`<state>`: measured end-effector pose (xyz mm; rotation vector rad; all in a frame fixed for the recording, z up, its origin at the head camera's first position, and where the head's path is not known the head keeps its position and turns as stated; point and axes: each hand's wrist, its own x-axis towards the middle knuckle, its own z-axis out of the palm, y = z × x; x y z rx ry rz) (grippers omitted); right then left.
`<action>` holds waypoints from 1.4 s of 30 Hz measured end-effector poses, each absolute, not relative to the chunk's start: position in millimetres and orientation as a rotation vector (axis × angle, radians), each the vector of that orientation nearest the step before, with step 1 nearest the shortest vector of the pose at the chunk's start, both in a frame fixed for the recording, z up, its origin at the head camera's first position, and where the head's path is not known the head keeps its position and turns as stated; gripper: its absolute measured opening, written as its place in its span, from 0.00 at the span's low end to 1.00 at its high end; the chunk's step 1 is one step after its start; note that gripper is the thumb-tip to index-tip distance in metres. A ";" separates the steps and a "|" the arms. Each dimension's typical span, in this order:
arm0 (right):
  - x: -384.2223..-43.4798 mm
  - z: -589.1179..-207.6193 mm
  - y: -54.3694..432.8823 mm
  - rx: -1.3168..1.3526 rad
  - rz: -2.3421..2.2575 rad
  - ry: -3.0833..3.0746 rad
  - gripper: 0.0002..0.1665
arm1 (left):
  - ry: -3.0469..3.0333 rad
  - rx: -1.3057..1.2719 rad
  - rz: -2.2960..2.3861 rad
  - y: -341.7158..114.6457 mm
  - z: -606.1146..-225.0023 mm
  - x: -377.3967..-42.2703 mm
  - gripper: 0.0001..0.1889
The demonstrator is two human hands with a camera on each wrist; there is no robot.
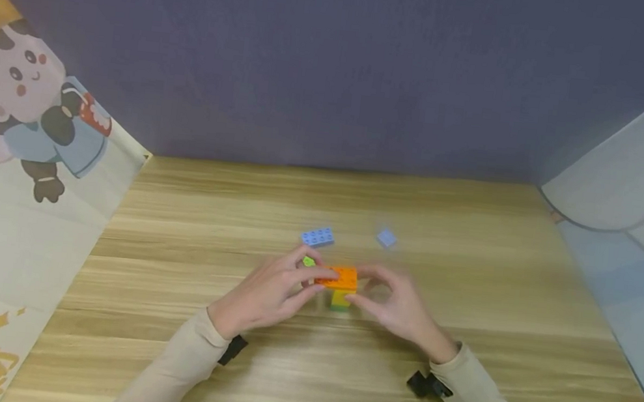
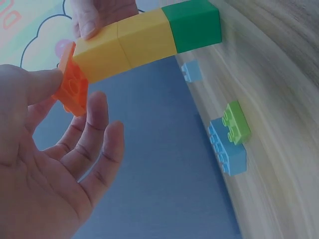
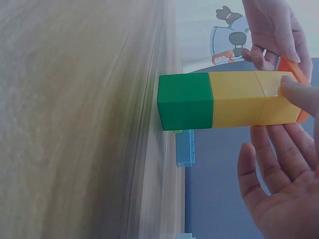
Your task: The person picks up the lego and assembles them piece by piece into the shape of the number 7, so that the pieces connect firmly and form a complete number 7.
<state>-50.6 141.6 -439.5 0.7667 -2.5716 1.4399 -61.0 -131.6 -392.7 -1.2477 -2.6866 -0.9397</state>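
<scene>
A stack stands between the hands, with a green block (image 3: 184, 102) at its base and two yellow blocks (image 3: 237, 99) above. On the stack's upper end sits a thin orange brick (image 1: 347, 276), tilted slightly against the top yellow block in the left wrist view. My left hand (image 1: 274, 291) pinches one end of the orange brick, its other fingers spread away in the left wrist view. My right hand (image 1: 402, 304) holds the upper yellow block, thumb (image 3: 299, 94) on one face and fingers on the opposite side.
Beyond the left hand lie a blue studded brick (image 1: 318, 236) and a small lime-green brick (image 1: 308, 261), partly covered by fingers in the head view. A small pale blue brick (image 1: 387, 237) is farther right. A dark wall (image 1: 335, 71) rises behind the wooden table (image 1: 302, 389).
</scene>
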 end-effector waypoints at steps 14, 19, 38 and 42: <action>-56.7 -441.3 142.9 0.811 1.443 -2.551 0.23 | -2.657 -1.242 -0.782 -127.5 -388.0 -58.3 0.18; -58.4 -440.9 143.6 0.810 1.443 -2.556 0.24 | -2.621 -1.227 -0.691 -124.4 -388.5 -56.1 0.18; -63.1 -449.1 133.6 0.808 1.415 -2.340 0.20 | -2.548 -1.207 -0.708 -121.4 -398.2 -57.7 0.17; -62.3 -453.2 133.9 0.791 1.443 -2.344 0.19 | -2.530 -1.209 -0.737 -122.2 -404.2 -58.8 0.16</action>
